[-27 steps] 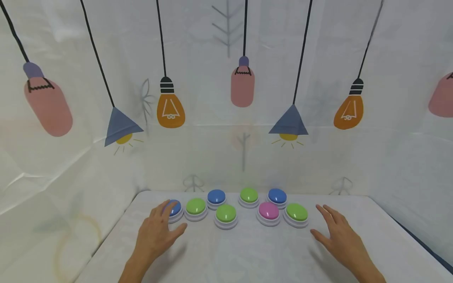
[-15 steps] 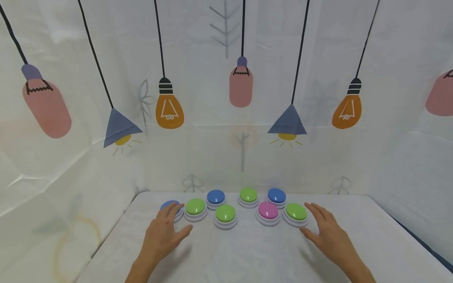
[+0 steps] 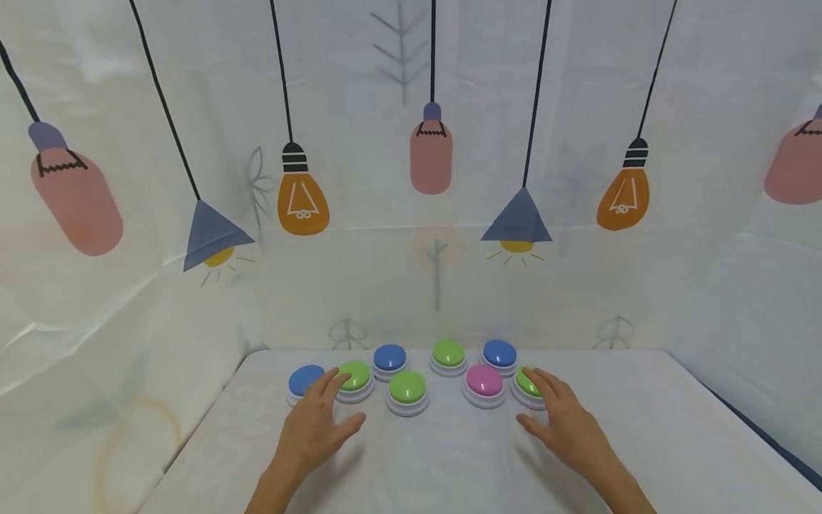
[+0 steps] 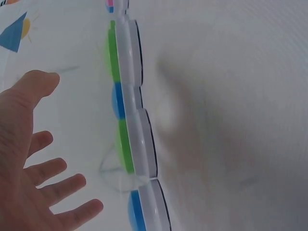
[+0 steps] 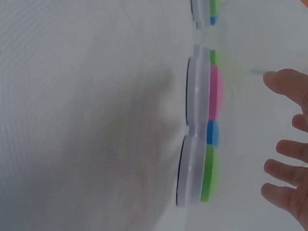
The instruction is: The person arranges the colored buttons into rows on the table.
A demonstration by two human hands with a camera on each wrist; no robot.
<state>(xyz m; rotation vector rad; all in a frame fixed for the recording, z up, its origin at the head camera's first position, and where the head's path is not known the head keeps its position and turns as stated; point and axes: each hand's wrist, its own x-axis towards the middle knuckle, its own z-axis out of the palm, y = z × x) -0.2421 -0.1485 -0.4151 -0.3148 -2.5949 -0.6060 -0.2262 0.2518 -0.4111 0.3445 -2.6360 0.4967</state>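
Several round push buttons with white bases stand on the white-covered table. My left hand (image 3: 315, 426) hovers with spread fingers before the left green button (image 3: 354, 376), its fingertips overlapping that button in the head view. Left of it sits a blue button (image 3: 305, 380). My right hand (image 3: 565, 426), fingers also spread, is over the right green button (image 3: 528, 385) and partly covers it. Beside that one is the pink button (image 3: 484, 380). In the left wrist view the left hand (image 4: 33, 163) is apart from the buttons. Neither hand holds anything.
A middle green button (image 3: 407, 387) stands nearest the front, with a blue button (image 3: 389, 357), a back green button (image 3: 448, 353) and another blue button (image 3: 499, 353) behind. A white curtain (image 3: 359, 285) printed with hanging lamps closes off the back and sides of the table (image 3: 449, 464).
Both hands have moved inward: the left from the blue button toward the green one, the right leftward over the right green button. The head view has shifted slightly. The buttons stay put.
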